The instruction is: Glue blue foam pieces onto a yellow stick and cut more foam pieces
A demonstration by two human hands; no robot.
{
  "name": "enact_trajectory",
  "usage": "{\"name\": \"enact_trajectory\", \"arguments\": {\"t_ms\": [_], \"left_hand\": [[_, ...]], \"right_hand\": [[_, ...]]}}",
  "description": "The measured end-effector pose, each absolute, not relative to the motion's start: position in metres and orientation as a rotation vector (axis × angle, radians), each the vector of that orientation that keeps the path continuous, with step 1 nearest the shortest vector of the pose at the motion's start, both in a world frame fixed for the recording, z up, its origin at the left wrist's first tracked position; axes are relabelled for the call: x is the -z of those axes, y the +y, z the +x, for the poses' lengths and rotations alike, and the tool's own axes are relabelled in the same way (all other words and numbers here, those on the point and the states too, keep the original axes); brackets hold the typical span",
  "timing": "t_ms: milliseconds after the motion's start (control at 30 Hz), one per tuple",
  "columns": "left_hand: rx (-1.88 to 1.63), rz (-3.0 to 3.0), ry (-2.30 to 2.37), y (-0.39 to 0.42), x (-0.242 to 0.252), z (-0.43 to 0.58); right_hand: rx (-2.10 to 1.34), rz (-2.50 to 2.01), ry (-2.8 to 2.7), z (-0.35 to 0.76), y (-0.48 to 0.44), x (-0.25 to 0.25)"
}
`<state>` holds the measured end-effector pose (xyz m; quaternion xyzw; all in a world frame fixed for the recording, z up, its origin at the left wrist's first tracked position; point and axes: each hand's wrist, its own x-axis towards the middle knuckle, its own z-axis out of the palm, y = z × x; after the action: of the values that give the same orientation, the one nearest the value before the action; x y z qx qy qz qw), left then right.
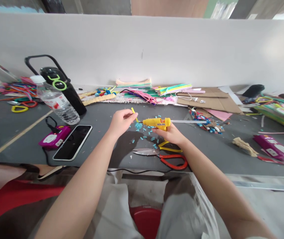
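My left hand (121,120) is closed in a pinch on a thin yellow stick (134,114), held over the dark grey table (102,146). My right hand (169,133) grips a yellow glue gun (157,123) with a clear glue rod sticking out to the right. The gun's nozzle points left at the stick's lower end, where a small blue tuft (138,125) sits. Several small blue cut pieces (146,133) lie scattered on the table below both hands. Scissors (163,155) with red and yellow handles rest just in front of my right wrist.
A phone (73,141) and a magenta gadget (54,136) lie left, with a water bottle (57,100) and black flask (64,89) behind. Craft paper, cardboard (211,99) and pipe cleaners line the back wall. A purple packet (272,147) lies right. My knees sit under the table edge.
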<state>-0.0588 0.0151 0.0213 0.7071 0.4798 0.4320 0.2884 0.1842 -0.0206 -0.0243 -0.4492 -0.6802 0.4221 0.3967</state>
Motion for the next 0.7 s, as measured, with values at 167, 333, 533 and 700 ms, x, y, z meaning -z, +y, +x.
{"name": "enact_trajectory", "arguments": {"t_ms": [167,333,533,700], "left_hand": [[-1.18,1.861,1.29,0.016,-0.023,-0.059],[-1.195,1.846,1.289,0.018,-0.022,-0.061],[-1.247,1.796,1.282,0.02,-0.022,-0.065],[-1.24,1.778,1.272,0.018,-0.025,-0.062]], "right_hand": [[-1.038,-1.171,-1.715,0.185,-0.022,0.021],[-1.019,-1.177,-1.75,0.187,-0.023,0.019],[-0.975,-1.221,-1.648,0.206,-0.019,0.017],[-0.688,-1.561,-1.609,0.254,-0.002,0.026]]}}
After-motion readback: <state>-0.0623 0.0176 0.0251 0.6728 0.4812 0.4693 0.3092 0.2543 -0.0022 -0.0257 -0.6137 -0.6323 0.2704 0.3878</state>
